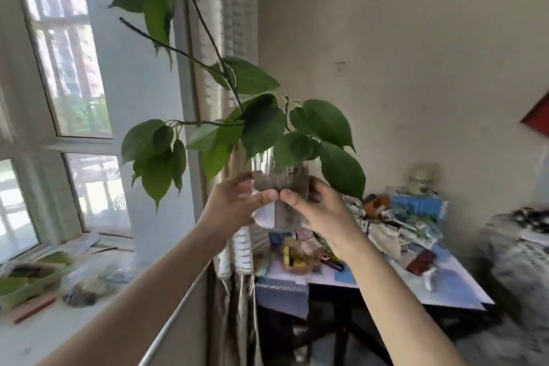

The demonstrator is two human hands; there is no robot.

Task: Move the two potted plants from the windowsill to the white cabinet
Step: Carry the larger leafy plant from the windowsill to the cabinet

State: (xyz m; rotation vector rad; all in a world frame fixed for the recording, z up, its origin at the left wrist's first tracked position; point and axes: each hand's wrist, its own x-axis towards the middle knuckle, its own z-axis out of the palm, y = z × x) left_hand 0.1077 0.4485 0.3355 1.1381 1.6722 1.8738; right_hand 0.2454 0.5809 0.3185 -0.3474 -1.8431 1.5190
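A potted plant (261, 128) in a clear glass pot (280, 187) is held up in the air between both hands, clear of any surface. The left hand (234, 202) is wrapped round the pot's left side and the right hand (318, 205) round its right, the thumbs almost meeting in front. This two-sided grip is judged to be chosen because the long leafy branches rise high above the hands and lean to their left, which makes the load top-heavy. The pot is kept upright, probably so that nothing spills. The windowsill (89, 300) lies below and to the left of the hands, with green trays (26, 279) on it; a cluttered table (416, 276) stands below and to their right. The white cabinet is not recognised in view, and a second plant cannot be made out.
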